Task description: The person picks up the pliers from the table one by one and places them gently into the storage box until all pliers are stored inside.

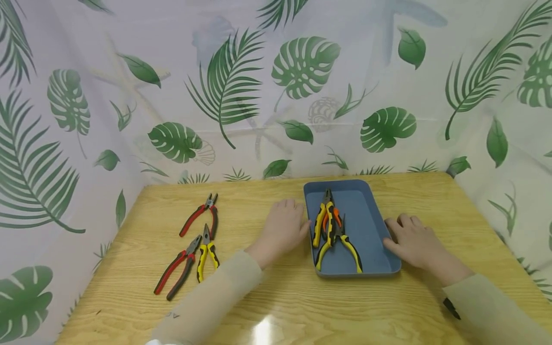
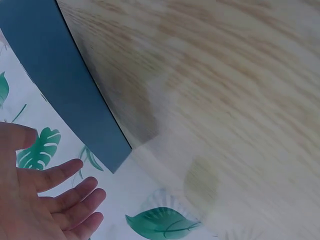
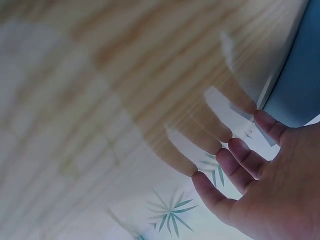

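A blue tray (image 1: 373, 230) stands right of centre on the table. In it lie yellow-and-black pliers (image 1: 330, 218), overlapping orange-handled pliers (image 1: 337, 216) and another yellow-handled pair (image 1: 351, 251). Beside the tray's left wall is my left hand (image 1: 282, 227), thumb at the wall; the left wrist view shows its fingers (image 2: 75, 212) loosely spread, holding nothing. My right hand (image 1: 414, 242) is at the right wall, thumb close to it. Seen from the right wrist, that hand's fingertips (image 3: 200, 180) meet the tabletop and the palm holds nothing.
At the left of the wooden table (image 1: 267, 306) lie red-and-black pliers (image 1: 198, 218), a second red-and-black pair (image 1: 178, 268) and yellow-and-black needle-nose pliers (image 1: 207, 251), partly behind my left sleeve (image 1: 215, 297). A leaf-patterned cloth (image 1: 258, 96) hangs along the table's back edge.
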### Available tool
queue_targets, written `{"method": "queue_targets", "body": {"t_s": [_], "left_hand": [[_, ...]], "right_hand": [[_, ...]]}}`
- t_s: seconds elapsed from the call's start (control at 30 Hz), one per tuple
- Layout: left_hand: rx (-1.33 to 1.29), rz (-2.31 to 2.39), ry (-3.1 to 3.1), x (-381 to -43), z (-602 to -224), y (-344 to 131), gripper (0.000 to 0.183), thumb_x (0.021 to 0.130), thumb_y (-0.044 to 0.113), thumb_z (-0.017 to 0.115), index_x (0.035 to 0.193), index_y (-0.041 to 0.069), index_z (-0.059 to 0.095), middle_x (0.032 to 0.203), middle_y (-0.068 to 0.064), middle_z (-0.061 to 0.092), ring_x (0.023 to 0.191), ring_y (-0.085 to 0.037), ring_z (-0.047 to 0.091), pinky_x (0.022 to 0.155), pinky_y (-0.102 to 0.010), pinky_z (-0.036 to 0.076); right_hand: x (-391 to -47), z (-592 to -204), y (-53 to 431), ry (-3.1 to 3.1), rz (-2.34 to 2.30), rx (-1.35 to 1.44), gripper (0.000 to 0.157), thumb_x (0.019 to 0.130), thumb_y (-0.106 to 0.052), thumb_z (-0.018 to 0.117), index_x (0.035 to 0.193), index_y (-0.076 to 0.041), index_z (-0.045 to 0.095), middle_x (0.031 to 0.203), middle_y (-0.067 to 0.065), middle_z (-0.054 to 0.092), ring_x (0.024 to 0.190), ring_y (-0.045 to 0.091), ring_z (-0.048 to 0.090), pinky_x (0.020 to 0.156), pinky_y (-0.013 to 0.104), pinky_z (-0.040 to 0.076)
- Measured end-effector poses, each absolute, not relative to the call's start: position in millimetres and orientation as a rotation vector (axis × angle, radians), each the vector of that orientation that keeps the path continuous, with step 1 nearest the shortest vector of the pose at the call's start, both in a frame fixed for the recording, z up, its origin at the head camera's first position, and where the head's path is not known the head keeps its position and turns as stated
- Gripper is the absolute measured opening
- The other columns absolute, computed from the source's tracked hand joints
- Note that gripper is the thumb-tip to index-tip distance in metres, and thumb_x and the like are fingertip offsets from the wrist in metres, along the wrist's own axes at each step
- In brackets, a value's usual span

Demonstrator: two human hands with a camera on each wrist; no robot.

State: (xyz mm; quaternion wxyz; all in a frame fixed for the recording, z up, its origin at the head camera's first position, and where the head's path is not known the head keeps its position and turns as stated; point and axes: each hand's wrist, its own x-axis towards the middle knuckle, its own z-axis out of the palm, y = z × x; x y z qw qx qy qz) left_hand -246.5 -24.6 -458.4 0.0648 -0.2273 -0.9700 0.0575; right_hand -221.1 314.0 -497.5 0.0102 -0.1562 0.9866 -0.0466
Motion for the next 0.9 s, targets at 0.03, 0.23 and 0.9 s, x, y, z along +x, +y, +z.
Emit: {"method": "queue_targets", "body": {"t_s": [0.03, 0.23, 0.9], "left_hand": [[-0.680, 0.170, -2.934, -247, -458, -27, 0.049, 0.110, 0.050, 0.050, 0.134, 0.010, 0.065, 0.121, -0.007, 0.066, 0.117, -0.023, 0.062, 0.104, -0.038, 0.050], [-0.642, 0.156, -2.948, -249, -456, -41, 0.048, 0.110, 0.050, 0.050, 0.131, 0.009, 0.066, 0.118, -0.007, 0.065, 0.114, -0.024, 0.062, 0.102, -0.039, 0.050], [-0.510, 0.017, -3.001, -254, -447, -84, 0.050, 0.104, 0.050, 0.064, 0.126, 0.005, 0.065, 0.122, -0.014, 0.064, 0.122, -0.032, 0.059, 0.108, -0.048, 0.045]], "right_hand": [[-221, -498, 314, 3.077, -0.146, -0.487, 0.059, 0.104, -0.041, 0.056, 0.144, 0.002, 0.057, 0.123, 0.027, 0.057, 0.103, 0.041, 0.054, 0.068, 0.054, 0.048], [-221, -497, 314, 3.070, -0.154, -0.473, 0.058, 0.104, -0.041, 0.055, 0.144, 0.001, 0.057, 0.123, 0.026, 0.056, 0.103, 0.040, 0.053, 0.068, 0.052, 0.046], [-219, -495, 312, 3.073, -0.173, -0.470, 0.057, 0.104, -0.039, 0.054, 0.144, 0.002, 0.057, 0.125, 0.028, 0.056, 0.106, 0.043, 0.054, 0.067, 0.053, 0.048]]}}
